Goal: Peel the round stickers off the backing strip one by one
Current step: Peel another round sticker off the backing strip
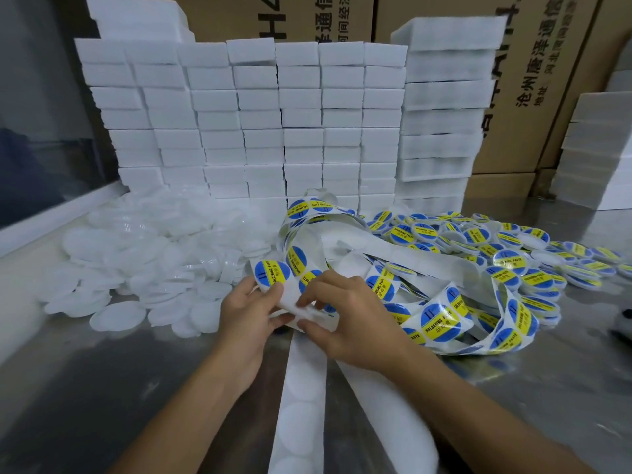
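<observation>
Two bare hands meet over a brushed steel table point(102, 388). The left hand point(246, 314) curls its fingers round the white paper backing strip point(302, 388), thumb on top, just under one round blue-and-yellow sticker point(272, 272) printed "SOLDERING PASTE", which stands up from the strip at the fingertips. The right hand point(342, 314) pinches the same strip just beside the left, thumb and forefinger bent close on the paper; whether they hold a sticker edge or only the strip I cannot tell.

From the hands one length of strip, already bare with round outlines left on it, runs down to the near edge of the table. A second bare length lies beside it to the right. The part still carrying stickers loops up behind the hands and coils to the right in a tangle point(478, 319); roughly a dozen stickers show plainly on it, the rest overlap too much to count.

Left of the hands lies a heap of plain white round plastic lids point(136, 254), too many to count. On the right lies a heap of lids already labelled point(513, 248), several dozen. Behind stands a wall of stacked white foam blocks point(260, 124), about seven columns across, with brown cardboard cartons point(533, 97) behind it.
</observation>
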Demonstrator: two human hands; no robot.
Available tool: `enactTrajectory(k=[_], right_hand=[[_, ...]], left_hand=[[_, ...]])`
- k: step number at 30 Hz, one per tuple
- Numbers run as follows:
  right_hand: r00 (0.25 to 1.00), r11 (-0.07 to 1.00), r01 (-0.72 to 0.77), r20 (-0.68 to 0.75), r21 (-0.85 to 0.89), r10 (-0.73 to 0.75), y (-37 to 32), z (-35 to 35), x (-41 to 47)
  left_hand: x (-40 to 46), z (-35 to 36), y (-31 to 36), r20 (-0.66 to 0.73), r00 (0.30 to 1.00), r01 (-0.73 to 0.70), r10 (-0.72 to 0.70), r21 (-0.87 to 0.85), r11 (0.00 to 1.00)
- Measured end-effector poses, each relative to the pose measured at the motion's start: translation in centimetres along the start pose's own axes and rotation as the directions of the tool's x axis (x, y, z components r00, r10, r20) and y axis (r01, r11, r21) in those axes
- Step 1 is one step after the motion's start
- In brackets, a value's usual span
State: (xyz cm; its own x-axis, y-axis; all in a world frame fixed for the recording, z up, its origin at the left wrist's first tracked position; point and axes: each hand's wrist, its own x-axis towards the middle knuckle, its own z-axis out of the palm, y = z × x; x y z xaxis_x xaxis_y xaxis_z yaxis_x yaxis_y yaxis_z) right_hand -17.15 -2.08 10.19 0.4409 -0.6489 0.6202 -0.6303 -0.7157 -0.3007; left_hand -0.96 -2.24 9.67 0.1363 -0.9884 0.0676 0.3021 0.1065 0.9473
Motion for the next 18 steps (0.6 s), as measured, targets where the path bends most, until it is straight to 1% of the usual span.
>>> enactTrajectory(k=[1,4,6,8,10,12,15,18], right_hand=[[1.0,1.0,-0.002,-0.015,0.01,0.002,0.0,0.0,0.0],[0.989,0.999,-0.018,-0.144,0.051,0.025,0.0,0.0,0.1],[0.978,1.0,0.005,-0.209,0.03,0.002,0.2,0.0,0.2],[0.969,0.999,0.042,-0.243,-0.02,-0.046,0.5,-0.1,0.3],[0.955,0.995,0.067,-0.284,-0.08,-0.087,0.9,-0.2,0.4],[0.95,0.991,0.075,-0.293,-0.107,-0.104,1.3,-0.4,0.4],[0.957,0.99,0.104,-0.263,-0.091,-0.125,1.4,-0.6,0.4],[0.95,0.991,0.12,-0.282,-0.061,-0.133,1.0,-0.2,0.3]], left_hand=[[0.0,-0.1,0.0,-0.011,0.999,-0.03,0.031,0.036,0.999],[-0.1,0.1,0.1,-0.02,0.995,-0.093,0.097,0.147,0.985],[-0.3,0.3,0.2,0.045,0.993,-0.113,0.106,0.188,0.976],[-0.7,0.6,0.2,0.119,0.988,-0.119,0.098,0.185,0.975],[-0.8,0.7,0.2,0.14,0.986,-0.113,0.09,0.165,0.98],[-0.9,0.8,0.3,0.133,0.987,-0.116,0.095,0.163,0.98],[-1.0,1.0,0.4,0.122,0.982,-0.162,0.142,0.182,0.97],[-1.1,0.9,0.6,0.128,0.975,-0.206,0.181,0.224,0.953]])
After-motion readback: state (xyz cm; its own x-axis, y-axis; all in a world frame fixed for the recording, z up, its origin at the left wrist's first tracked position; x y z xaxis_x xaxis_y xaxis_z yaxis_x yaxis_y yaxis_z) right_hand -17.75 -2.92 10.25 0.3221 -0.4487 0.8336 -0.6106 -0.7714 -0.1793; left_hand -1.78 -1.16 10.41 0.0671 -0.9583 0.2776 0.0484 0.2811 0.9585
